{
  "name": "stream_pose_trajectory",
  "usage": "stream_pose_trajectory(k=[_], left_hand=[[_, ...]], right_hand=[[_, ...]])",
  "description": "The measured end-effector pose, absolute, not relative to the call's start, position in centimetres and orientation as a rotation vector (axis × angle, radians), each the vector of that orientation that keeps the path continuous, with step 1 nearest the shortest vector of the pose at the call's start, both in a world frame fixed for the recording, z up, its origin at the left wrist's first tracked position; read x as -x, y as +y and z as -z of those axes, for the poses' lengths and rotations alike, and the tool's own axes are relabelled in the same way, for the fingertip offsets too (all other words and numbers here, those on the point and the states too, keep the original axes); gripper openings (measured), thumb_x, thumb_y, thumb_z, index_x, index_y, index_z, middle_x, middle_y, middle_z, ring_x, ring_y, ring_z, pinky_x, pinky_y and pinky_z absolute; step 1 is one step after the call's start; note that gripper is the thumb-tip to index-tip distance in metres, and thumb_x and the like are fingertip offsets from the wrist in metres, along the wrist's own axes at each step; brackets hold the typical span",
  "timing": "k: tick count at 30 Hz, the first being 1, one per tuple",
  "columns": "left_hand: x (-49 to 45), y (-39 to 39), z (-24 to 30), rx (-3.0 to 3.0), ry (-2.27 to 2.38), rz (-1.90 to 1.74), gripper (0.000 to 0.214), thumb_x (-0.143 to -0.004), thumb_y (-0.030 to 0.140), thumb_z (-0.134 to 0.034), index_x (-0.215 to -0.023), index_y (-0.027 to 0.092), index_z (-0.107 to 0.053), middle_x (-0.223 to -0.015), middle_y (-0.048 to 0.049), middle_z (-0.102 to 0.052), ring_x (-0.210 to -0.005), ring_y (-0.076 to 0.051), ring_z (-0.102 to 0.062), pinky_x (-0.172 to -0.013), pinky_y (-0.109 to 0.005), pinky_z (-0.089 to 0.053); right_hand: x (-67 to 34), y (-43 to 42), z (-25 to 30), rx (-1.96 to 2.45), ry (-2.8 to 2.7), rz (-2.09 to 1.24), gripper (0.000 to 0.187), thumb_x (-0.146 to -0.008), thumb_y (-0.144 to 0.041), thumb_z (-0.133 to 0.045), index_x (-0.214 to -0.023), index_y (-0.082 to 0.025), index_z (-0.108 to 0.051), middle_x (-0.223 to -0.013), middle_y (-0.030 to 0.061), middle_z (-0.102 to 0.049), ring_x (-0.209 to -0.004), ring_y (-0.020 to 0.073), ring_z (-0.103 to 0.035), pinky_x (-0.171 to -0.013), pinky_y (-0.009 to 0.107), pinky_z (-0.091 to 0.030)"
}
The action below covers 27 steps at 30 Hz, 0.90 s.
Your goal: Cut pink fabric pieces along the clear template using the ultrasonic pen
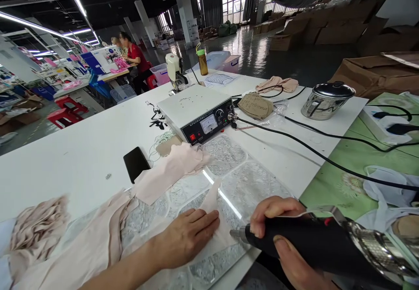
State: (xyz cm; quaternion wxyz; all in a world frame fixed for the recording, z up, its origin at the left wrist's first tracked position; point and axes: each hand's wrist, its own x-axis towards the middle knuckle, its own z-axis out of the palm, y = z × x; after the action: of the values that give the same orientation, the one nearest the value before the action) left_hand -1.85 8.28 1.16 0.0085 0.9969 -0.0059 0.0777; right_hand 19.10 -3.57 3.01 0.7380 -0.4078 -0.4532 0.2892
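Observation:
My left hand lies with its fingers flat on a thin pale pink fabric piece, pressing it against a clear mat with a grey marbled pattern. My right hand is wrapped round a black ultrasonic handpiece with a metal collar at its rear. Its narrow metal tip points left and meets the fabric's right edge. Another pale pink fabric piece rests on the mat's far side. Layered pink fabric strips lie to the left, beside a crumpled pink heap.
Beyond the mat stands a control box with a dial and a black cable. A phone lies left of it. A lidded metal pot and a power strip are at right. Further off, people sit at sewing machines.

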Motion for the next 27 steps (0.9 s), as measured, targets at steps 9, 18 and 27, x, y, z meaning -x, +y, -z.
stream_pose_trajectory(k=[9, 18, 27], left_hand=[[1.8, 8.1, -1.3, -3.114, 0.008, -0.258, 0.032, -0.099, 0.01, -0.035, -0.124, 0.004, -0.054, -0.124, -0.0208, -0.06, -0.092, -0.021, -0.06, -0.076, -0.032, -0.052], [1.9, 8.1, -1.0, -3.114, 0.015, -0.277, 0.03, -0.099, 0.011, -0.039, -0.123, 0.004, -0.055, -0.124, -0.0199, -0.061, -0.09, -0.021, -0.059, -0.075, -0.032, -0.052], [1.8, 8.1, -1.0, -3.118, 0.004, -0.306, 0.03, -0.098, 0.01, -0.039, -0.122, 0.003, -0.056, -0.124, -0.0199, -0.061, -0.088, -0.021, -0.059, -0.072, -0.032, -0.051]], right_hand=[[-19.1, -1.9, -1.8, 0.854, -0.938, -0.598, 0.012, -0.089, -0.031, -0.055, -0.098, -0.024, -0.052, -0.083, 0.0027, -0.055, -0.068, 0.0156, -0.057, -0.064, 0.036, -0.053], [-18.8, -0.8, -1.8, 0.837, -0.969, -0.592, 0.01, -0.088, -0.028, -0.055, -0.097, -0.024, -0.053, -0.081, 0.0014, -0.057, -0.066, 0.0148, -0.058, -0.063, 0.034, -0.052], [-18.8, -0.2, -1.4, 0.85, -0.973, -0.602, 0.007, -0.087, -0.026, -0.057, -0.094, -0.025, -0.056, -0.082, 0.0016, -0.06, -0.068, 0.0168, -0.059, -0.066, 0.037, -0.052]])
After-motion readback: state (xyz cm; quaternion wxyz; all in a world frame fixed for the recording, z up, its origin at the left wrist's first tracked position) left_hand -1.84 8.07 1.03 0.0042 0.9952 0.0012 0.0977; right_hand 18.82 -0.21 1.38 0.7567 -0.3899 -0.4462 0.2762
